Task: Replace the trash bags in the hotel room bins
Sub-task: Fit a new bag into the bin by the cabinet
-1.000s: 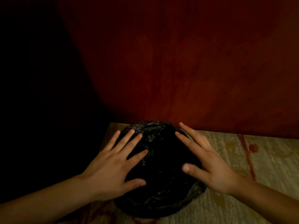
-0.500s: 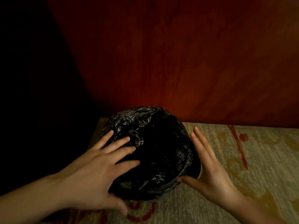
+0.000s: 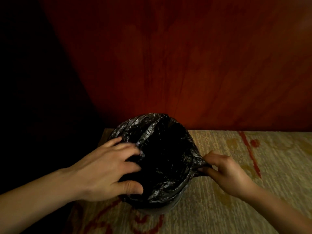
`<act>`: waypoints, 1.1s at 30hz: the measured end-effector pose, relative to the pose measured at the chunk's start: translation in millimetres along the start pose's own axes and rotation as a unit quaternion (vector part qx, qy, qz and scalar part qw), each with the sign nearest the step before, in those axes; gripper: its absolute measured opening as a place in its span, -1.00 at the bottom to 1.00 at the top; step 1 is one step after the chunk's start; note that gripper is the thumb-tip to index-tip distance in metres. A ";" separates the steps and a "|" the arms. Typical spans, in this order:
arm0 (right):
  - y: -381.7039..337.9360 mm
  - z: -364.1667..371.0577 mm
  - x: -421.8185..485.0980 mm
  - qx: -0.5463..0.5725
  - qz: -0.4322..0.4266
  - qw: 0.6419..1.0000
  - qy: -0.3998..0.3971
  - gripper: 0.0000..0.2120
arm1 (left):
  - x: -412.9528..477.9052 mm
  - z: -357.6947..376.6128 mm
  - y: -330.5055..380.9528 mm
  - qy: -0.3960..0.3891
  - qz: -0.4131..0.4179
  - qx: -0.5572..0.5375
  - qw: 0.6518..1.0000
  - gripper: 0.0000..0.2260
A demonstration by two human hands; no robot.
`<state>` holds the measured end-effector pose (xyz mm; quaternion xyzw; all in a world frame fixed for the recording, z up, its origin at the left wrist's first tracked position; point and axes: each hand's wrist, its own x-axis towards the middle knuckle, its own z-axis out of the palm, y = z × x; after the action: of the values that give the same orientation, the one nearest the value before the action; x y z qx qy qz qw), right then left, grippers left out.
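No text, label, brand, number or sign can be read anywhere here; the dim light shows only unmarked surfaces

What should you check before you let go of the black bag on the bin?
1. Right hand pinches the bag's edge at the right side of the bin: ok.
2. Left hand rests on the trash bag at the left side: ok.
3. Bag mouth open inside the bin: ok.
4. Bag folded over the rim all the way round: not ok; a loose fold crosses the far left part.
5. Bag reaching the bottom: cannot tell, too dark inside.
6. Bin standing on the carpet by the red wall: ok.
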<state>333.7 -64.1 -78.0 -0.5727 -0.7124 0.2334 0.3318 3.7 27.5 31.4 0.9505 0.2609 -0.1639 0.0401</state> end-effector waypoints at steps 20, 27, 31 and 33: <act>10.1 22.7 -1.2 0.698 0.284 0.657 0.009 -0.69 | 3.0 27.3 -1.0 0.094 -0.111 -0.013 0.989 -0.24; -17.9 26.6 -12.7 0.789 0.372 0.473 0.123 -0.65 | 2.2 36.7 -6.1 0.110 -0.087 0.038 0.989 -0.37; -24.8 14.1 -17.5 0.782 0.338 0.503 0.146 -0.43 | 2.5 39.4 -8.6 0.117 -0.076 0.047 0.989 -0.38; -25.6 13.6 -15.8 0.723 0.345 0.579 0.153 -0.47 | 2.5 41.4 -9.5 0.125 -0.073 0.045 0.988 -0.38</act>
<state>308.7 -84.8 -72.2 -0.3735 0.0051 0.6766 0.6346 -11.2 30.2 -8.4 0.9428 0.3249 -0.0574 -0.0478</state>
